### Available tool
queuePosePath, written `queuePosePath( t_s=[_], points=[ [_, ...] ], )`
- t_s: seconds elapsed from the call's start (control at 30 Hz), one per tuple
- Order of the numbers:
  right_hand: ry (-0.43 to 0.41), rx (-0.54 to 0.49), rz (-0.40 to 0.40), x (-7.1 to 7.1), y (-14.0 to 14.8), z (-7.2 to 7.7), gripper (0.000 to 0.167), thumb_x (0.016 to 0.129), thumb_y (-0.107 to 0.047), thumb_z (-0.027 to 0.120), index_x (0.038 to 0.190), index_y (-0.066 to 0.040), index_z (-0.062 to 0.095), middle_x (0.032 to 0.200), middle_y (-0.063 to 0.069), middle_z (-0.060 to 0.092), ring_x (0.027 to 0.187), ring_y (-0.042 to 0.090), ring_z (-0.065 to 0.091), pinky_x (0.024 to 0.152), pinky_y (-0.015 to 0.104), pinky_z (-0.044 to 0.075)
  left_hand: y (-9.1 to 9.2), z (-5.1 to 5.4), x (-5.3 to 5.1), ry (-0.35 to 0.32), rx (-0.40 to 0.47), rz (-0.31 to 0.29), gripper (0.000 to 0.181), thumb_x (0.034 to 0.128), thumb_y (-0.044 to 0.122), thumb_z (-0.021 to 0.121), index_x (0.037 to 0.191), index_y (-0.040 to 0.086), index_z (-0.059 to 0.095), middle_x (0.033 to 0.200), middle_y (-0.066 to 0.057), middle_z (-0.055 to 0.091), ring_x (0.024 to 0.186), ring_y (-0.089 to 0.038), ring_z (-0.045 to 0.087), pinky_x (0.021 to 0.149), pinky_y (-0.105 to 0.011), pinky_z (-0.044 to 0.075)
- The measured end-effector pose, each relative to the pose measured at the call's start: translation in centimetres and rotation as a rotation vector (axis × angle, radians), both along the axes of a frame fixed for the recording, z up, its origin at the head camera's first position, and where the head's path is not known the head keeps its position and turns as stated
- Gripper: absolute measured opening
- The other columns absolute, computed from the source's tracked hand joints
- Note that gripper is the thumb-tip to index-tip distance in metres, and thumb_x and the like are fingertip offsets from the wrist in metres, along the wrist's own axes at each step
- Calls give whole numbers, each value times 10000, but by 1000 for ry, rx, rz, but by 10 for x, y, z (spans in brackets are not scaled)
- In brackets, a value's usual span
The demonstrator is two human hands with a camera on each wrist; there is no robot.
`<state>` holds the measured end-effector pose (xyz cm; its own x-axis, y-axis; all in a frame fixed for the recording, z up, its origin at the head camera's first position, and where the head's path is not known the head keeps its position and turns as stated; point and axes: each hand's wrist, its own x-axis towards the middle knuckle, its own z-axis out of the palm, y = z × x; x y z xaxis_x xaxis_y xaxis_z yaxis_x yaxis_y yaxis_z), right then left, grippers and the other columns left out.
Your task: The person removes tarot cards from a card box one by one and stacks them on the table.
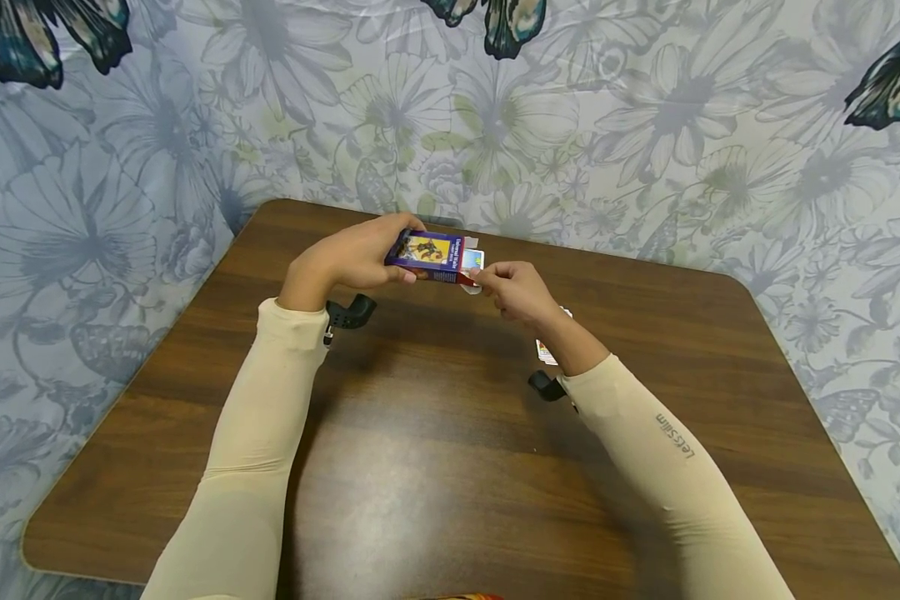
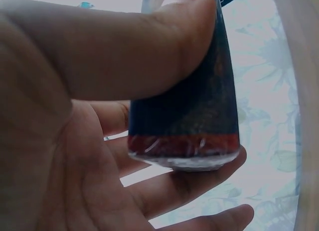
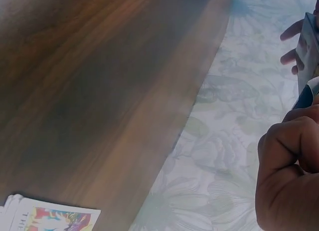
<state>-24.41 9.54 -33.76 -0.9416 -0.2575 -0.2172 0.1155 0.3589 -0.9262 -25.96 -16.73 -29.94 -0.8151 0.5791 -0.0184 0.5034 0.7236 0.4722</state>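
My left hand (image 1: 351,252) grips a dark blue and red card box (image 1: 429,250) with a yellow picture panel, held above the far part of the table. In the left wrist view the thumb lies across the box's narrow side (image 2: 187,111) and the fingers are behind it. The box's end toward the right is open, its flaps out. A card (image 1: 472,257) with a light blue face and white border sticks out there. My right hand (image 1: 523,293) pinches this card's edge with thumb and forefinger; in the right wrist view the fingertips are partly hidden.
A small pile of picture cards (image 3: 62,220) lies on the wooden table (image 1: 420,433), partly behind my right wrist in the head view. A flowered cloth (image 1: 570,167) hangs behind the table's far edge. Something red and yellow (image 1: 465,597) shows at the near edge.
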Motion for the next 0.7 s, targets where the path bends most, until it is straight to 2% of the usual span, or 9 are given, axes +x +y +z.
queuePosePath(
  t_s=[0.17, 0.47, 0.7],
  points=[
    [1, -5, 16, 1, 6, 1, 308, 963, -323, 635, 766, -91, 585, 550, -79, 381, 478, 64, 275, 455, 223, 234, 0, 0, 0, -3, 1, -4, 696, 902, 299, 719, 1444, 79, 342, 1356, -131, 485, 1174, -246, 498, 1051, -442, 406],
    [-12, -33, -19, 1, 25, -1, 268, 976, -292, 620, 801, -96, 568, 680, -64, 400, 494, 50, 246, 466, 212, 224, -2, 2, 1, 0, 0, 1, 695, 911, 287, 709, 1452, 76, 329, 1373, -141, 478, 1191, -256, 490, 1055, -451, 399],
    [-29, -38, -14, -1, 38, -4, 261, 987, -297, 601, 838, -85, 573, 701, -49, 431, 485, 45, 246, 442, 204, 226, -2, 3, 2, 1, 7, -1, 688, 912, 290, 708, 1447, 78, 332, 1364, -142, 482, 1186, -258, 494, 1050, -450, 404]
  ],
)
